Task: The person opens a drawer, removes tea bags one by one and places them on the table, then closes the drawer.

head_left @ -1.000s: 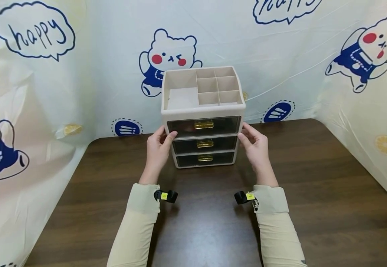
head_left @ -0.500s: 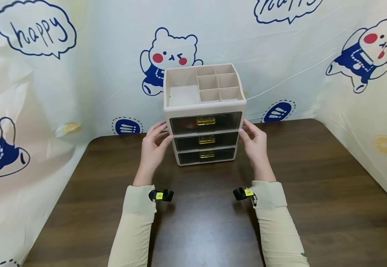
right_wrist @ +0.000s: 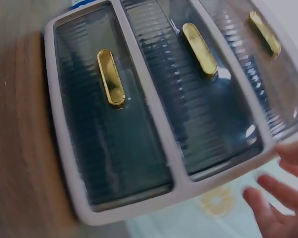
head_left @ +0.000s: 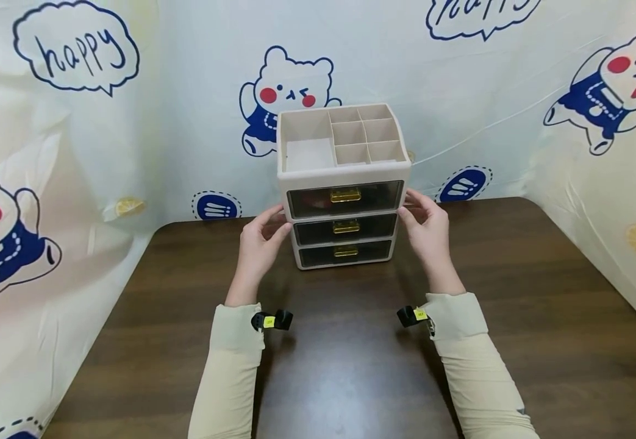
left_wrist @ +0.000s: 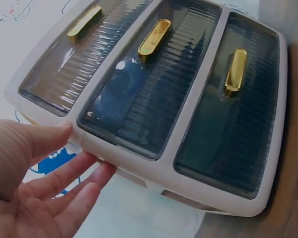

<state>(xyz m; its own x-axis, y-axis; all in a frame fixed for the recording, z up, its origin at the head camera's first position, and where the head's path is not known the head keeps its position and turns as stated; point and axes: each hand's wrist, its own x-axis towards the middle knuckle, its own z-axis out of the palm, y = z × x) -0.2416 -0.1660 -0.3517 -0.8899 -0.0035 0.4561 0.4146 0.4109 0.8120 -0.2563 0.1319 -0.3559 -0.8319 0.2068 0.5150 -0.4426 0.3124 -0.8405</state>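
A white drawer organizer (head_left: 345,175) stands upright toward the back of the table. It has three dark see-through drawers with gold handles, all closed, and several bare compartments on top. My left hand (head_left: 259,247) is at its left side. In the left wrist view the thumb (left_wrist: 57,136) reaches the front frame edge and the loosely extended fingers (left_wrist: 77,173) lie along the side. Opposite, my right hand (head_left: 428,235) has its thumb right at the frame's edge. In the right wrist view the fingers (right_wrist: 275,196) are spread just off the side wall.
The organizer stands on a dark brown wooden table (head_left: 328,366). Close behind it hangs a pale printed cloth (head_left: 197,122) with bears and lettering, which also runs along both sides. Each sleeve cuff carries a small black camera (head_left: 276,320).
The organizer has shifted slightly back. My left thumb has drawn off the drawer front to the frame's edge, and both hands have loosened. The view has swung a little.
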